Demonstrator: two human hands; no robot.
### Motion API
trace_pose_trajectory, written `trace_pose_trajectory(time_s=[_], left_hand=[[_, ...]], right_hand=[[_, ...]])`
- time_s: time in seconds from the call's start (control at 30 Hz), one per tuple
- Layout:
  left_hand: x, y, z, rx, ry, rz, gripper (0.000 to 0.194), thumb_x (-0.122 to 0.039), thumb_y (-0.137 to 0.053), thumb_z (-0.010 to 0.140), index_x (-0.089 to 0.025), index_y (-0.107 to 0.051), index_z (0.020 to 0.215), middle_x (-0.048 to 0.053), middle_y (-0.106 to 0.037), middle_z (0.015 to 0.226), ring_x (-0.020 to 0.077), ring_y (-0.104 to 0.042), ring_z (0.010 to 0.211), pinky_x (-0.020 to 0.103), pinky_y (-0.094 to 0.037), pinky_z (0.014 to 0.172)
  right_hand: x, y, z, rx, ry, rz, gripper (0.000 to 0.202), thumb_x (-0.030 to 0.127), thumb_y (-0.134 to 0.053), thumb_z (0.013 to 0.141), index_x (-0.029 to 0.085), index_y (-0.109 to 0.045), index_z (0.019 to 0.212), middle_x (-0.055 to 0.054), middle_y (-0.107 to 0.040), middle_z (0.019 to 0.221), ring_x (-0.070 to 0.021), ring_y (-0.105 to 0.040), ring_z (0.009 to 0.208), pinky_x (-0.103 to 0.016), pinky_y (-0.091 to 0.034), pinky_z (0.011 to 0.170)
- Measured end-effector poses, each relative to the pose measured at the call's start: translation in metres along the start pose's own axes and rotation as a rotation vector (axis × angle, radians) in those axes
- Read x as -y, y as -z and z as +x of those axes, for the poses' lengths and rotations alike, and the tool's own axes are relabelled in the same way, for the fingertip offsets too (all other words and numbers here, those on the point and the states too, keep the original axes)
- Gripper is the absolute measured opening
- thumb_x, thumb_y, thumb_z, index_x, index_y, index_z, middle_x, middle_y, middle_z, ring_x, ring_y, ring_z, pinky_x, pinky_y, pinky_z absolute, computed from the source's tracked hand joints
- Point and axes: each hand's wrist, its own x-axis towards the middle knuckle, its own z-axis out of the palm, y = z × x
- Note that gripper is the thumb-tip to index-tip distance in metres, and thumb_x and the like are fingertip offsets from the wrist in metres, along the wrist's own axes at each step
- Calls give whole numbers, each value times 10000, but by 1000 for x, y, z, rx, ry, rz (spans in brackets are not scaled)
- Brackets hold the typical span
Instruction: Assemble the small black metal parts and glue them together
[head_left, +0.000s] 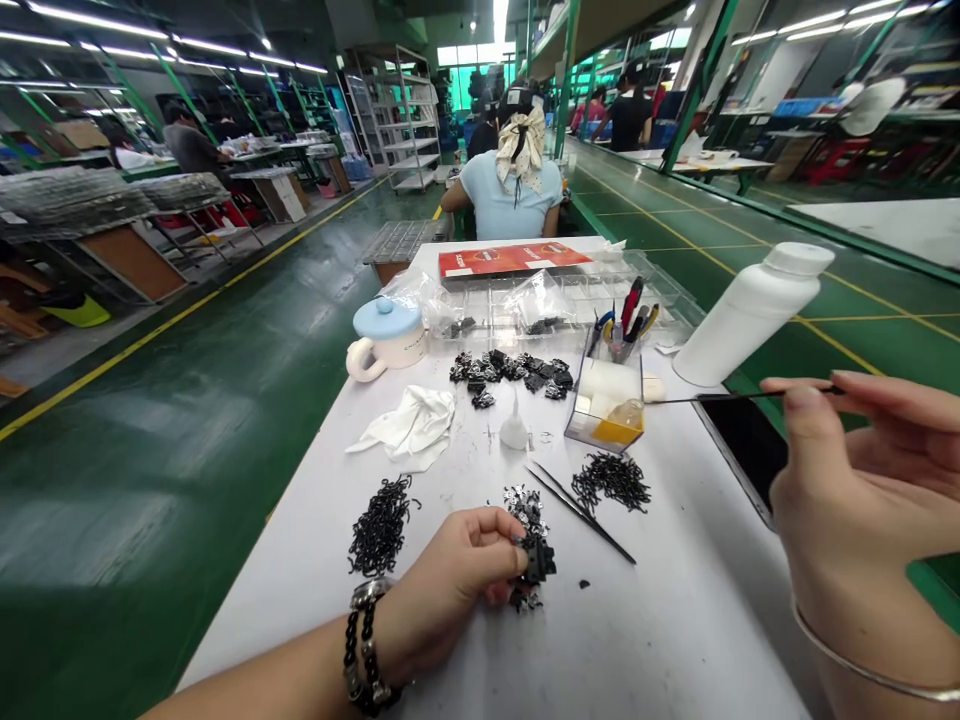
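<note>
My left hand, with a watch and dark beaded bracelets at the wrist, pinches a small black part above a pile of small metal pieces. At the right, my right hand holds a thin dark stick between thumb and fingers; its far tip lies near the clear box. Black tweezers rest on the white table between the hands. Curved black pieces form one pile on the left and another on the right.
Behind are black assembled parts, a small white nozzle bottle, a white cloth, a lidded mug and clear trays. A white bottle and a phone are at the right. A person sits ahead.
</note>
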Motion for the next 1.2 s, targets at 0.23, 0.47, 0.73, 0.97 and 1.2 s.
trace_pose_trajectory(time_s=[0.23,0.47,0.73,0.97,1.2], left_hand=[[1,0,-1,1,13,2,208,-163,-584,563,-147,-544,766,-91,-481,466,51,-395,451,202,-261,469],[-2,2,0,-6,49,15,201,-175,-597,555,-155,-540,747,-105,-479,468,39,-345,427,207,-283,479],[0,4,3,13,40,-3,170,-181,-606,577,-156,-539,731,-89,-501,484,45,-363,439,210,-267,476],[0,3,2,16,18,-35,166,-159,-597,568,-157,-537,723,-105,-463,443,46,-366,414,210,-264,461],[0,3,2,23,-10,-33,162,-155,-598,549,-155,-539,701,-64,-555,487,48,-402,412,215,-265,459]], right_hand=[[7,0,-3,541,240,-390,354,286,-668,784,268,-626,1135,-91,-653,1117,-337,-601,1042,-535,-421,899],[12,1,-6,658,174,-488,411,363,-575,841,267,-527,1238,-77,-612,1195,-315,-563,1112,-477,-383,952],[-9,-13,-14,784,195,-370,291,327,-564,846,231,-573,1121,-77,-624,1132,-271,-575,1059,-425,-408,913],[21,-68,8,1182,549,-502,198,249,-462,897,199,-598,1033,-81,-658,1002,-247,-579,936,-397,-396,777],[20,-137,-14,1691,656,-641,189,314,-547,903,147,-608,967,-45,-625,959,-157,-597,873,-364,-503,803]])
